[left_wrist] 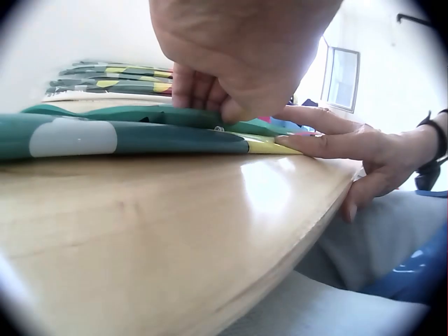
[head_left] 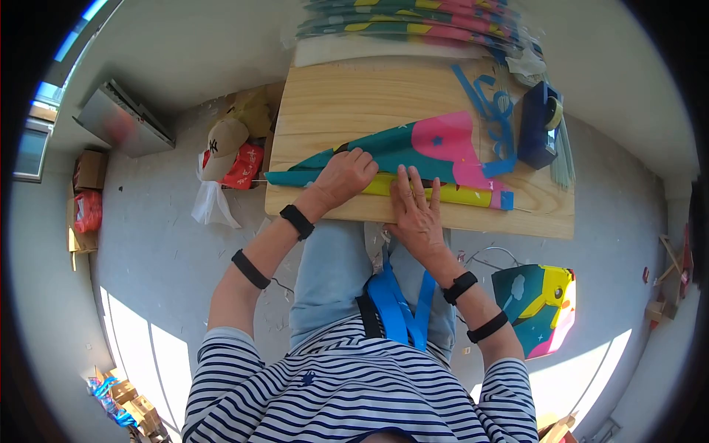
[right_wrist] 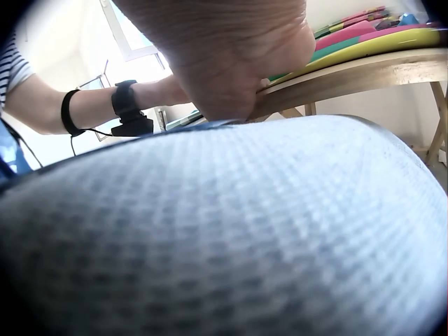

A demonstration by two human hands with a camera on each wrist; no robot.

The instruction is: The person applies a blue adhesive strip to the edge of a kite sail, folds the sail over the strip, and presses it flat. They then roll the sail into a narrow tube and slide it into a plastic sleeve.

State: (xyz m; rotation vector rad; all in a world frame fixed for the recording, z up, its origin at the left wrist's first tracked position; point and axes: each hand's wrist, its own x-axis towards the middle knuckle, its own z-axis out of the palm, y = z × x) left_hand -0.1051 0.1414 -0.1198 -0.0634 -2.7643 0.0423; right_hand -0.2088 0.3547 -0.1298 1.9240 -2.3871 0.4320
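Printed sheet (head_left: 391, 151) (teal, pink, yellow) lies on desk (head_left: 354, 96), its near side in a narrow roll (head_left: 461, 193) along the desk's near edge. Left hand (head_left: 345, 177): fingers bent and close together, pinching the teal part of the sheet with the thumb. Right hand (head_left: 419, 214): fingers spread, pads down on the yellow stretch of the roll; thumb apart from them, by the desk edge. Blue patch (head_left: 507, 200) at the roll's right end. Blue ribbon (head_left: 498, 111) loops beside dark blue tape dispenser (head_left: 537, 129); stacked printed sheets (head_left: 406, 26) at far side.
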